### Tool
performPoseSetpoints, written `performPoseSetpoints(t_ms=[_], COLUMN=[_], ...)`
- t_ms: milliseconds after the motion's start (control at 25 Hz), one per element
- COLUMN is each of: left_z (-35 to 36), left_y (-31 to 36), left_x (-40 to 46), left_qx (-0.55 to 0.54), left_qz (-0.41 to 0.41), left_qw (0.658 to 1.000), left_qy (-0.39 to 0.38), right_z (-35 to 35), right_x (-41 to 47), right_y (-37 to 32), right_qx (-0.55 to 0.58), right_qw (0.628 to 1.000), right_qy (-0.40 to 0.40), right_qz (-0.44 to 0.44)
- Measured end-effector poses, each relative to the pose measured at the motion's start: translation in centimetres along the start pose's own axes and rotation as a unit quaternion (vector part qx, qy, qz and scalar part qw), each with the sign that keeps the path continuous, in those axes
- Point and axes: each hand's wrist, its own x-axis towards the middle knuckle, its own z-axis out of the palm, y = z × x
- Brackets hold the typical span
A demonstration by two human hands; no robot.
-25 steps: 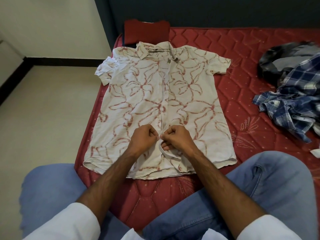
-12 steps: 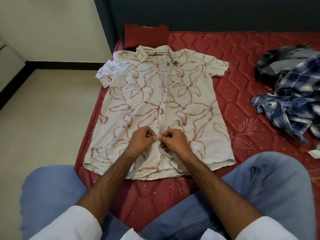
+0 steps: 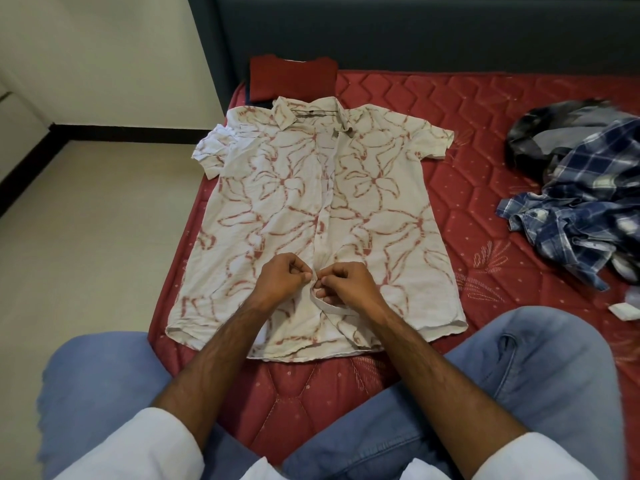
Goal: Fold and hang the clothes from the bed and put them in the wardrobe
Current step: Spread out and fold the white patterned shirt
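Both hands, left hand and right hand, pinch the limp, light shirt placket at 6 o'clock; best held by its edges.

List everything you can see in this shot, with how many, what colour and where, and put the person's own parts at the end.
floral shirt: one, white with red pattern, spread flat on the mattress.
folded garment: one, dark red, beyond the shirt's collar.
checked shirt: one, blue and white, crumpled at right.
dark clothes: grey-black heap, behind the checked shirt; count unclear.
mattress: one, red quilted.
headboard: one, dark grey-blue, far edge.
floor: beige, at left.
left hand: pinches the shirt's front placket.
right hand: pinches the same placket.
knees: two, blue jeans, near edge.
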Motion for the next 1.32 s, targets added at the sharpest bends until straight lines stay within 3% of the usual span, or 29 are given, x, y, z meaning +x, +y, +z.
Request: performPoseSetpoints(t_ms=[440,840,1000,1320], left_z=[-0.2,0.6,1.1,0.5], left_y=[0.2,-0.4,-0.6,-1.0], left_x=[-0.2,-0.3,-0.7,-0.5], left_qx=[0.023,-0.04,-0.031,-0.022], left_qz=[0.007,-0.022,0.004,0.036], left_qw=[1.0,0.998,0.999,0.998], left_qy=[-0.004,0.036,0.037,0.046], right_z=[1.3,0.9,0.3,0.6], right_x=[-0.2,0.4,1.1,1.2], right_y=[0.6,0.6,0.2,0.2], right_qx=[-0.086,-0.137,-0.118,-0.124], right_qw=[0.992,0.986,0.992,0.991], right_qy=[0.073,0.054,0.024,0.037], right_qz=[-0.064,-0.073,-0.048,-0.026])
